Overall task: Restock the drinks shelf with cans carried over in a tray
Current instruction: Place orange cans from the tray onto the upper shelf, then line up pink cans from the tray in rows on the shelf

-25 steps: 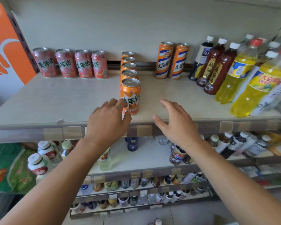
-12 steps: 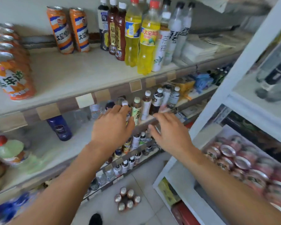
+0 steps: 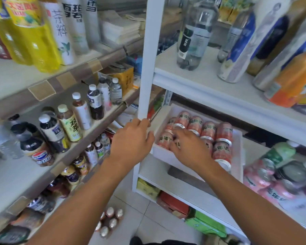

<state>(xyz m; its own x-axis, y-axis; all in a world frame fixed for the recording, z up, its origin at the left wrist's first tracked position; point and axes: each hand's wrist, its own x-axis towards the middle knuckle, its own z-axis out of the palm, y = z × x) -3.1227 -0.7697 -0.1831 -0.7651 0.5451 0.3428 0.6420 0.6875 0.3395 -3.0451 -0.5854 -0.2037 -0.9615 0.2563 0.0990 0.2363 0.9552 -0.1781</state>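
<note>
A white tray (image 3: 166,156) sits on the middle level of a white rack at the right. It holds several pink cans (image 3: 223,133) lying in rows. My right hand (image 3: 191,149) reaches over the tray's near-left part, its fingers spread down onto the cans there. My left hand (image 3: 131,140) hovers at the tray's left corner, beside the rack's white post (image 3: 147,68), with its fingers loosely bent and holding nothing. The drinks shelf (image 3: 42,89) runs along the left, and only its right end shows.
Yellow bottles (image 3: 34,41) and white bottles stand on the drinks shelf's top level, with small bottles on the levels below. Large bottles and an orange can (image 3: 293,80) fill the rack's upper level. A pack of small bottles (image 3: 109,221) sits on the floor.
My view swung right from the drinks shelf to the white rack. Both hands moved from the shelf's front edge to the tray of pink cans.
</note>
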